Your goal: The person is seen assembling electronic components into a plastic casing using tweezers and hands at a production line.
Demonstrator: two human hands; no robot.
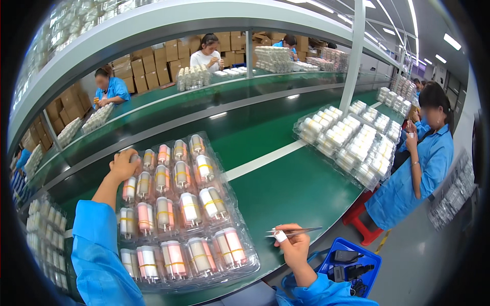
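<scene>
A clear plastic tray [252,263] lies on the green table, filled with rows of small paired cylinders [190,210] in white, pink and grey-beige, each pair bound with a yellow band. At its far left corner, my left hand [122,165] has its fingers curled over one of the slots; what they grip there is hidden. My right hand [295,250], just right of the tray near the table's front edge, is closed on a pair of metal tweezers [306,231] whose tips point left. A small white cover or piece [280,236] shows at the thumb tip.
Stacked trays of white parts [352,137] stand farther right on the table, beside a co-worker in blue [416,153]. A blue bin [375,262] with black adapters is at lower right. More filled trays [46,234] are at left. A white post [354,61] rises beyond.
</scene>
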